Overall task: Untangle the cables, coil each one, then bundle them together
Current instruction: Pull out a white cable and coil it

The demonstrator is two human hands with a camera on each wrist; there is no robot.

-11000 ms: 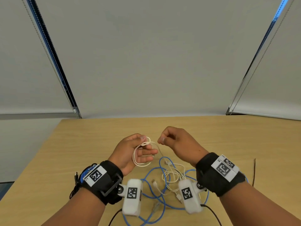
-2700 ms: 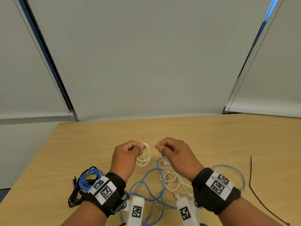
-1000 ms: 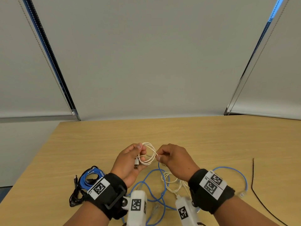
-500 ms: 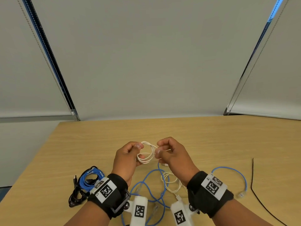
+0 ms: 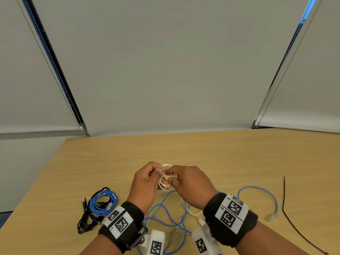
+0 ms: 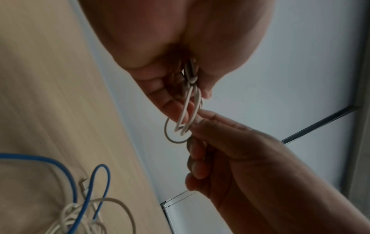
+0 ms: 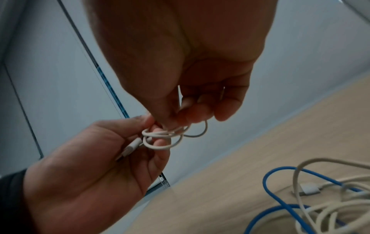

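Observation:
A small coil of white cable [image 5: 164, 183] [image 6: 188, 114] [image 7: 166, 139] hangs above the table between both hands. My left hand [image 5: 147, 183] [image 7: 112, 152] pinches one side of it, its white plug lying across the fingers. My right hand [image 5: 185, 183] [image 6: 216, 142] pinches the other side with thumb and fingertips. Beneath the hands a loose blue cable [image 5: 165, 214] [image 7: 280, 190] and a loose white cable [image 5: 193, 212] [image 6: 80, 218] lie tangled on the wooden table [image 5: 220, 155].
A coiled blue cable [image 5: 103, 201] lies on a black cable [image 5: 86, 219] at the front left. The blue cable's clear plug [image 5: 272, 217] rests at the right. A thin black strip [image 5: 287, 208] runs along the far right. Window blinds stand behind the table.
The hands have drawn closer together. The right hand's fingers now pinch the white coil itself, and the coil has been pulled tighter and smaller.

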